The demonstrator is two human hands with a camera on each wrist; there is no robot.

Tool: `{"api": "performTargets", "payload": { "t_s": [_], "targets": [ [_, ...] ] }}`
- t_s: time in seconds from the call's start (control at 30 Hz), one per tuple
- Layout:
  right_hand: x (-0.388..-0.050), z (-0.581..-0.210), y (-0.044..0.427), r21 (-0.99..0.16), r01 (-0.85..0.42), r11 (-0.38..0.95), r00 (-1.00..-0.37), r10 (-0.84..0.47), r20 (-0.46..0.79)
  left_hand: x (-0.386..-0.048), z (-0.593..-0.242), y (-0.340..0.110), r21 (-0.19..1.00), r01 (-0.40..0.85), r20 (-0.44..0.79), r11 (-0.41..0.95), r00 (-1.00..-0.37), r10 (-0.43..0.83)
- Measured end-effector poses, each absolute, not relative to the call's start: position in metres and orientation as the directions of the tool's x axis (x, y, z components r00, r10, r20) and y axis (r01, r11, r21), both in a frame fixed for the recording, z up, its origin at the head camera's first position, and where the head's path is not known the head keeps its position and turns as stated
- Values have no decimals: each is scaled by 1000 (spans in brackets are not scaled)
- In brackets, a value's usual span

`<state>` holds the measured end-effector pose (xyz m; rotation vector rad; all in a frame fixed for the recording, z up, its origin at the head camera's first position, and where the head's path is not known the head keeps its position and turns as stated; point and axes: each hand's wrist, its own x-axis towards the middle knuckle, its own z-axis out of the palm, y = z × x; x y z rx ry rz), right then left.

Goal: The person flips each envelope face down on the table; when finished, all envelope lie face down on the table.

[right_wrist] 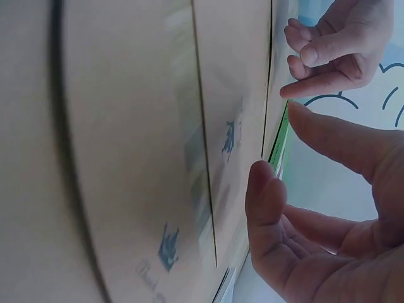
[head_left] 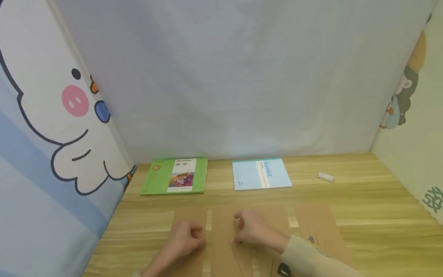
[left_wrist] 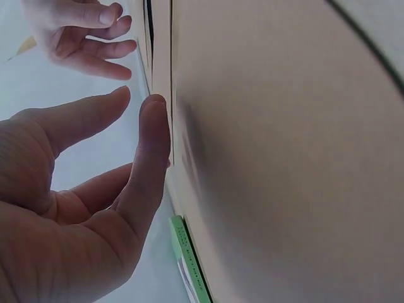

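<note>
My left hand point(head_left: 181, 240) is nearest, over the leftmost brown paper point(head_left: 192, 263), which lies lengthwise toward the counter's point(head_left: 380, 215) near edge. It and my right hand point(head_left: 254, 231) have thumb and fingers apart, empty.

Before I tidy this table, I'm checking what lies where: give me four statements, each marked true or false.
The green book lies left of the blue notebook. True.
The white block lies on the blue notebook. False: the white block sits right of it, on the table.
The rightmost brown piece bears a printed mark. True.
The left hand grips the green book. False: the left hand is over the leftmost brown piece.
</note>
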<state>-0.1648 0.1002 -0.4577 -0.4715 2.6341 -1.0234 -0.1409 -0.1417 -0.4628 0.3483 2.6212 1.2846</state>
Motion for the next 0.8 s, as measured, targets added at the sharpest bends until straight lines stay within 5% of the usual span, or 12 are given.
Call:
{"api": "performTargets", "payload": {
  "t_s": [0.33,0.8],
  "targets": [
    [-163,-457,120,-678,-131,723,-913,-355,-202,-139,-467,-136,782,173,-79,599,-925,372],
    [-148,-463,128,-583,-247,774,-900,-407,-159,-138,-468,-125,732,195,-112,653,-911,398]
  ]
}}
